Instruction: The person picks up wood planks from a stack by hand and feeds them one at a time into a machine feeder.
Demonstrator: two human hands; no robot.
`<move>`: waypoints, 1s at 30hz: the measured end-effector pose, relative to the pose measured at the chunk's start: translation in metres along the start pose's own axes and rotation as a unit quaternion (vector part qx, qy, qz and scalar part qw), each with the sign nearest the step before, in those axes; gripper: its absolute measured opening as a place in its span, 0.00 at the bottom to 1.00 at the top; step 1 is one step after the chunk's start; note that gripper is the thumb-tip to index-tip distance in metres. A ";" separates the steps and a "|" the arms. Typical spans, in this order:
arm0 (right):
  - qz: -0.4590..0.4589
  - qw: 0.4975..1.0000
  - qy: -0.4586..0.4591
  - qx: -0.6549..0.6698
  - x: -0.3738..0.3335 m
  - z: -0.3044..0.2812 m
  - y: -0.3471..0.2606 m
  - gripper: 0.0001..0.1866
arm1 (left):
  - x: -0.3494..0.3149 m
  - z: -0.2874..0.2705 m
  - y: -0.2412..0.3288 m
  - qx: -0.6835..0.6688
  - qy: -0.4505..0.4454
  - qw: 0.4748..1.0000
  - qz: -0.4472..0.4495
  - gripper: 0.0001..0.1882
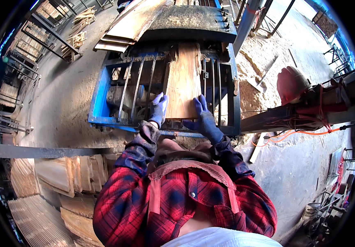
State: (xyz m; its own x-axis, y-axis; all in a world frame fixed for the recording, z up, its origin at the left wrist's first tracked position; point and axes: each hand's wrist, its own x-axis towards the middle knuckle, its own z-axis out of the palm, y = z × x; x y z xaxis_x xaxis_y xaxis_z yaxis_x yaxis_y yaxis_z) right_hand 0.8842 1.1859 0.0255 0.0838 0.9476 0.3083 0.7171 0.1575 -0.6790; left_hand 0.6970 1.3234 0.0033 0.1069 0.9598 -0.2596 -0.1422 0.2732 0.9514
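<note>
A wide wooden board (182, 82) lies lengthwise on the bars of a blue-framed machine (96, 101), and its far end runs up to a dark, dust-covered housing (192, 18). My left hand (159, 109), in a blue-purple glove, is at the board's near left edge with its fingers stretched forward. On the opposite edge, my right hand (206, 120), gloved alike, has its fingers apart and the fingertips at the board's side. Neither hand wraps round the wood. Whether fingers reach under the board is hidden.
Several planks (130, 26) rest on the housing at the left. A red hard hat (291, 84) sits by a metal beam (268, 119) on my right, with an orange cable (284, 135) below. Stacked boards (41, 222) stand behind me at left. Sawdust (251, 68) covers the floor beside the machine.
</note>
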 end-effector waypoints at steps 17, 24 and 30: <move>0.026 0.958 -0.033 -0.283 0.168 0.019 0.118 0.52 | 0.156 0.066 0.065 0.361 -0.115 0.859 0.343 0.17; 0.096 0.922 -0.094 -0.363 0.270 0.013 0.125 0.43 | 0.247 -0.015 0.223 0.746 0.121 0.480 0.446 0.41; 0.157 0.916 -0.010 0.370 0.313 0.060 0.038 0.33 | 0.287 -0.020 0.214 0.785 0.113 0.412 0.448 0.37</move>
State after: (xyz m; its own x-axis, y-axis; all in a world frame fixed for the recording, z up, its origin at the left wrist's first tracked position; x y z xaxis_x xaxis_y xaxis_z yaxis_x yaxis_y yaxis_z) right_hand 0.8961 1.5053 0.0566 0.1882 0.9820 0.0132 -0.0053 0.0145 -0.9999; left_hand 0.6773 1.6588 0.1290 0.5845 0.6597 0.4723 0.8061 -0.4061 -0.4304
